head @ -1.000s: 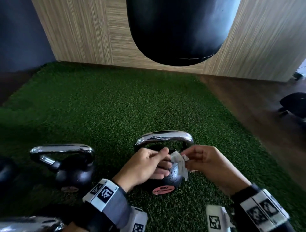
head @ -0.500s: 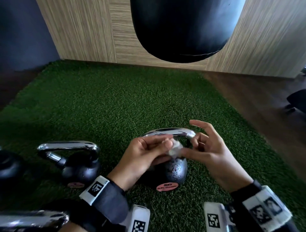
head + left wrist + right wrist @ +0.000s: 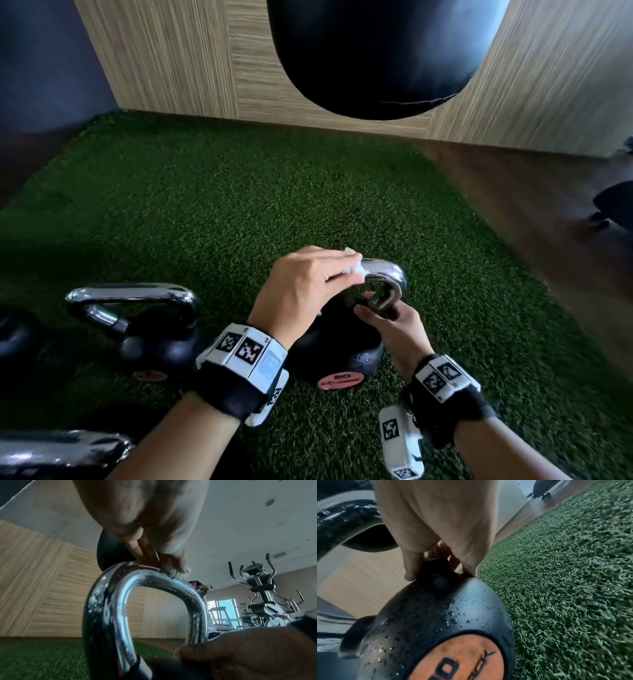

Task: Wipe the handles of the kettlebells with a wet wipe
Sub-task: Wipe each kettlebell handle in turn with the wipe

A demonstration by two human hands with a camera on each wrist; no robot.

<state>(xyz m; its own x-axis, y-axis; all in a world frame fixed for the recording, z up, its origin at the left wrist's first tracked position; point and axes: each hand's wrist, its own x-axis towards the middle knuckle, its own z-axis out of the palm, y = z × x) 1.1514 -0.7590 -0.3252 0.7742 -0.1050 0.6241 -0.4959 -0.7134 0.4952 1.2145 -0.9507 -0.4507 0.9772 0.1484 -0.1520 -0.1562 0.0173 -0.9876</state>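
A black kettlebell (image 3: 342,356) with a chrome handle (image 3: 385,270) stands on the green turf in front of me. My left hand (image 3: 346,274) pinches a bunched white wet wipe (image 3: 354,265) and presses it on top of the handle. The left wrist view shows the wipe (image 3: 175,573) on the handle's (image 3: 106,608) top bend, with droplets on the chrome. My right hand (image 3: 373,310) grips the handle's right leg where it meets the ball. In the right wrist view its fingers (image 3: 409,563) curl round that black stub above the wet ball (image 3: 436,615).
A second kettlebell (image 3: 161,346) stands just left, a third (image 3: 13,335) at the far left, and another chrome handle (image 3: 58,448) lies bottom left. A black punching bag (image 3: 376,51) hangs ahead before a wood-panelled wall. Wood floor (image 3: 513,205) borders the turf on the right.
Both hands held the wipe in front of the kettlebell before. The left hand has carried it up onto the handle's top, and the right hand has let go and taken the handle's right leg.
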